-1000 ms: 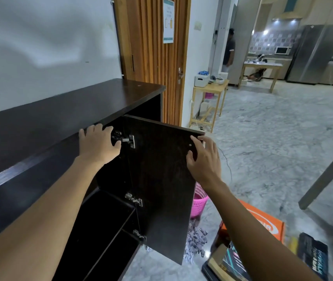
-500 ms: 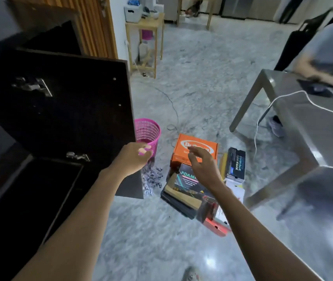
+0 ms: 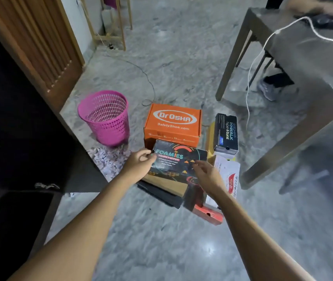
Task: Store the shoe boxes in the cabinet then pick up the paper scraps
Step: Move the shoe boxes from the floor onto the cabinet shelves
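Shoe boxes [image 3: 190,151] sit in a loose pile on the marble floor [image 3: 161,250] in front of us, none of them in the cabinet [image 3: 9,220] yet. On top lies the dark Foamies box [image 3: 173,159], tilted across a tan and black box [image 3: 167,187]. Behind it, touching, stands the orange box [image 3: 173,122]. To the right a black box [image 3: 226,134] rests on others, with a white box [image 3: 229,173] just in front of it and a red box [image 3: 208,214] poking out at the near end of the pile.

Our left hand [image 3: 138,165] is at the left edge of the Foamies box with its fingers curled; we cannot tell whether they actually grasp the box. Our right hand [image 3: 208,175] hovers over the right end of the same box, fingers spread and relaxed, holding nothing.

Paper scraps [image 3: 109,161] lie heaped on the floor just left of the pile, at the foot of a pink mesh basket [image 3: 106,116] that stands upright. Further left the cabinet door [image 3: 40,128] hangs open, and the dark cabinet fills that side of the view. A slatted wooden door [image 3: 32,37] stands behind it. On the right is a grey table [image 3: 313,78] with a white cable [image 3: 256,63] trailing off its edge toward the floor.
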A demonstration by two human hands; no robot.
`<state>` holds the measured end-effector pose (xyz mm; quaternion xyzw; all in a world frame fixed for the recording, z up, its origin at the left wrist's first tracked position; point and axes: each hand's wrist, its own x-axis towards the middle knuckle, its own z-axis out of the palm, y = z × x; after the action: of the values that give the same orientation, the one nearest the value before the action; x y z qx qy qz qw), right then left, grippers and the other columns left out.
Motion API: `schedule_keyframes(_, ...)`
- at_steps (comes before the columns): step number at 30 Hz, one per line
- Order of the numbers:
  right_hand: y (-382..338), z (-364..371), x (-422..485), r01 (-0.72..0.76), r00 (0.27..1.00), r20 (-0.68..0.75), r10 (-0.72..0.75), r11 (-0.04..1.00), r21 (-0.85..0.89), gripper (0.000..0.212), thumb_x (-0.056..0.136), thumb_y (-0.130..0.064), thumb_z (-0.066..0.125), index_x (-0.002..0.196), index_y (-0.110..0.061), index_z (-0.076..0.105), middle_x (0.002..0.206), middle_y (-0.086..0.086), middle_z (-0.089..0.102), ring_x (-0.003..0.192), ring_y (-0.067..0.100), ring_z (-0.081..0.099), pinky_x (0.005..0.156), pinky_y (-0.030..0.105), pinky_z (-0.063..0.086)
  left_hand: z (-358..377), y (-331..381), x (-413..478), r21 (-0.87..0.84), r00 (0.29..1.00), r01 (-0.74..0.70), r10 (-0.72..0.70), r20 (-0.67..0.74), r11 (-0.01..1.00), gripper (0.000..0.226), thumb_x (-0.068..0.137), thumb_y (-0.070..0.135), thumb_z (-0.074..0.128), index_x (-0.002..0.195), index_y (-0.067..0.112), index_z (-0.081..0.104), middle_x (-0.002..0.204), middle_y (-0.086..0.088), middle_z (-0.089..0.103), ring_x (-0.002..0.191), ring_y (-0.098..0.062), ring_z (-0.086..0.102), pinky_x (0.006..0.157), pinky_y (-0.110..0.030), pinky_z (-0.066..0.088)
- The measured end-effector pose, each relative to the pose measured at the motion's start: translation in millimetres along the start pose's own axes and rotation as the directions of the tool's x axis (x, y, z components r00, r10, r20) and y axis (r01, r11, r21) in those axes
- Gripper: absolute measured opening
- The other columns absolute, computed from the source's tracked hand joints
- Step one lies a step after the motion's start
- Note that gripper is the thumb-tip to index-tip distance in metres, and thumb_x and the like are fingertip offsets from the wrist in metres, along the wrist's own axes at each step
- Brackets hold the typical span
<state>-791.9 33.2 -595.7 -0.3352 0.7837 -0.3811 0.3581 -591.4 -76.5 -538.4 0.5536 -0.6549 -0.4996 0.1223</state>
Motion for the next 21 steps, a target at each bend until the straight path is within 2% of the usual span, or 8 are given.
schedule_keyframes(2,52,14,34,-0.05,0.999,0.002,0.05,0.998,0.039,0.037,0.092,-0.033,0.059,0.125,-0.016,0.062,0.104,0.0,0.07,0.091,0.022,0.073,0.088,0.047,0.057,31,-37,44,0.022,1.0,0.019,-0.019,-0.02,1.0,0.05,0.094,0.043,0.056,0.139,0.022,0.049,0.134,-0.002,0.058,0.113,-0.017,0.056,0.096,-0.029,0.043)
schedule_keyframes(5,124,36,84,-0.087,0.996,-0.025,0.087,0.996,-0.019,0.037,0.093,-0.027,0.06,0.127,-0.012,0.061,0.115,0.002,0.064,0.104,0.025,0.066,0.094,0.042,0.053,70,-94,108,-0.005,0.997,0.064,-0.065,-0.05,0.998,0.059,0.091,0.05,0.057,0.143,0.027,0.042,0.139,0.0,0.052,0.118,-0.02,0.054,0.103,-0.041,0.045)
schedule_keyframes(8,208,58,150,-0.09,0.98,-0.185,0.079,0.994,-0.055,0.065,0.073,-0.057,0.051,0.126,-0.02,0.057,0.116,0.011,0.066,0.111,0.032,0.062,0.096,0.047,0.051,99,-141,162,0.002,0.993,0.087,-0.086,-0.078,0.996,0.068,0.091,0.055,0.055,0.148,0.027,0.031,0.147,-0.002,0.042,0.126,-0.023,0.049,0.105,-0.043,0.044)
schedule_keyframes(10,261,70,200,-0.072,0.964,-0.259,0.063,0.997,-0.025,0.073,0.069,-0.062,0.049,0.13,-0.022,0.053,0.121,0.011,0.064,0.113,0.031,0.061,0.099,0.049,0.049,114,-165,194,0.017,0.992,0.08,-0.078,-0.094,0.997,0.073,0.091,0.057,0.052,0.151,0.026,0.023,0.155,-0.001,0.031,0.136,-0.024,0.039,0.111,-0.041,0.035)
schedule_keyframes(12,263,78,207,-0.02,0.953,-0.3,0.035,0.998,0.055,0.066,0.074,-0.058,0.055,0.131,-0.023,0.051,0.122,0.005,0.066,0.111,0.026,0.063,0.1,0.048,0.05,125,-186,219,0.002,0.99,0.079,-0.078,-0.119,0.997,0.074,0.094,0.055,0.049,0.153,0.022,0.018,0.159,0.0,0.025,0.142,-0.023,0.03,0.112,-0.038,0.027)
schedule_keyframes(15,264,88,211,0.01,0.945,-0.323,0.059,0.978,0.206,0.04,0.091,-0.035,0.061,0.124,-0.013,0.057,0.116,0.007,0.068,0.1,0.023,0.066,0.093,0.037,0.05,137,-215,247,-0.059,0.989,0.068,-0.075,-0.125,0.996,0.078,0.091,0.059,0.05,0.153,0.022,0.018,0.16,0.0,0.022,0.144,-0.023,0.027,0.113,-0.04,0.025)
schedule_keyframes(17,269,95,212,0.0,0.941,-0.32,0.106,0.949,0.314,0.034,0.095,-0.034,0.058,0.118,-0.009,0.063,0.109,0.01,0.07,0.097,0.023,0.066,0.084,0.032,0.049,144,-231,256,-0.098,0.988,0.064,-0.076,-0.132,0.993,0.075,0.089,0.06,0.054,0.148,0.02,0.03,0.155,-0.001,0.032,0.139,-0.024,0.034,0.11,-0.041,0.029)
schedule_keyframes(21,273,108,204,0.017,0.919,-0.362,0.159,0.898,0.439,0.043,0.092,-0.047,0.059,0.12,-0.014,0.059,0.11,0.006,0.067,0.101,0.024,0.065,0.08,0.033,0.05,150,-249,262,-0.213,0.956,0.049,-0.108,-0.275,0.976,0.05,0.089,0.051,0.058,0.125,0.017,0.05,0.116,0.001,0.054,0.1,-0.022,0.054,0.095,-0.039,0.045)
